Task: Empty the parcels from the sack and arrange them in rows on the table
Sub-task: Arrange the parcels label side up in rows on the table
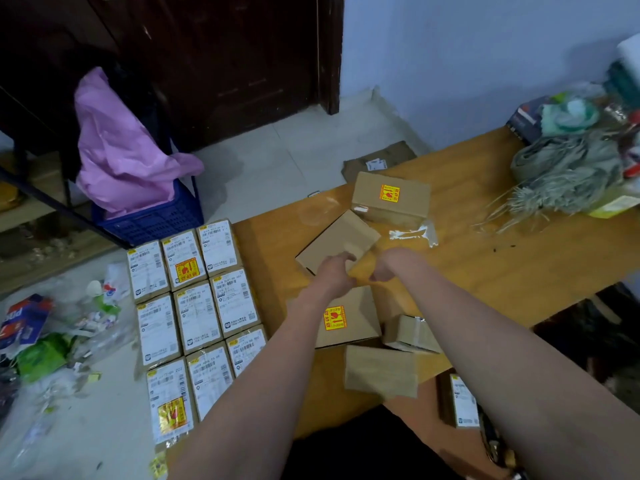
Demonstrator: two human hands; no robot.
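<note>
The table [502, 271] at centre right is seen to be of smooth, orange-toned wood with a slight sheen. The parcels [197, 306] at lower left are made of brown cardboard, covered with white paper labels and glossy clear tape. Matt, plain cardboard is shown by the boxes [391, 199] in the middle. The sack [568, 174] at upper right is woven of coarse, frayed grey fibre. A thin, crinkled pink plastic bag [117, 143] is held in a blue perforated plastic crate [156, 220] at upper left.

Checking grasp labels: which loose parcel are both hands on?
The plain tilted box mid-table; left hand and right hand grip its near edge, unlike the stickered ones.
</note>
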